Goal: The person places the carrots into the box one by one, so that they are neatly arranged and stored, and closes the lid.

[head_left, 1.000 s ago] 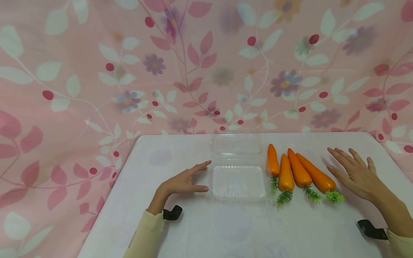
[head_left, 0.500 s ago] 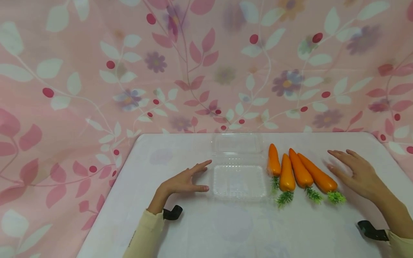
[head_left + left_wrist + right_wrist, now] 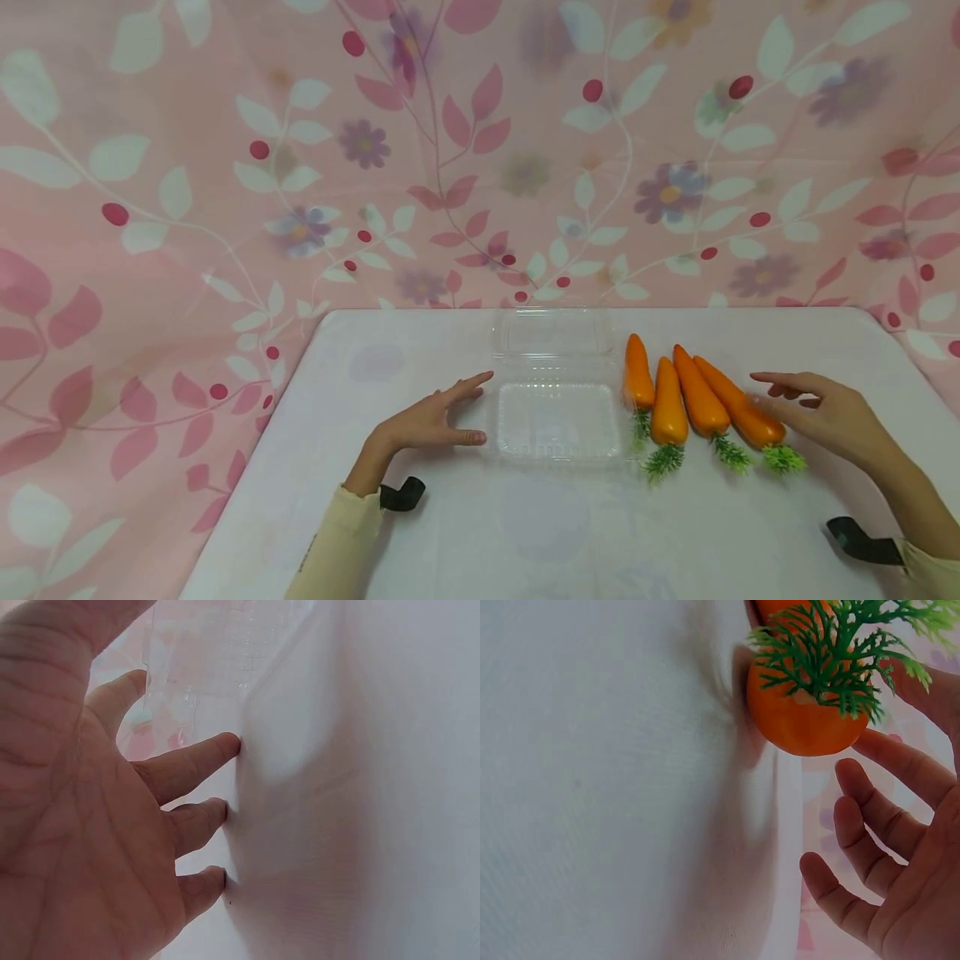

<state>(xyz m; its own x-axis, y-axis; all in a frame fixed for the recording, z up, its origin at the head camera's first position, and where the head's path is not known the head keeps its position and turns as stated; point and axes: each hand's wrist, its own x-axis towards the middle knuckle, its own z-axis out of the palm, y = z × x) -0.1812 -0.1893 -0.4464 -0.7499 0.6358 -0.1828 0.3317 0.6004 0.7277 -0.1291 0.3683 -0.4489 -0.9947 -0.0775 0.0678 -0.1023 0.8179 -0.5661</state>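
Several orange toy carrots with green tops lie right of a clear plastic clamshell box [image 3: 558,423], whose lid [image 3: 555,333] is folded back. My right hand [image 3: 838,417] is beside the rightmost carrot [image 3: 752,419], its thumb overlapping that carrot in the head view. In the right wrist view the fingers are loosely bent around the far side of the carrot's thick end [image 3: 802,727], without gripping it. My left hand [image 3: 420,429] stays at the box's left side, thumb and fingers spread; in the left wrist view its fingertips [image 3: 229,744] are right at the white tabletop.
The other carrots, a left one [image 3: 638,373], a second [image 3: 668,404] and a third [image 3: 701,392], fan out between box and right hand. A white cloth [image 3: 540,533] covers the table; a pink floral curtain [image 3: 450,158] hangs behind its back edge.
My right hand has come down and left toward the rightmost carrot, its fingers going from spread to loosely bent. The left hand, box and carrots stay in place.
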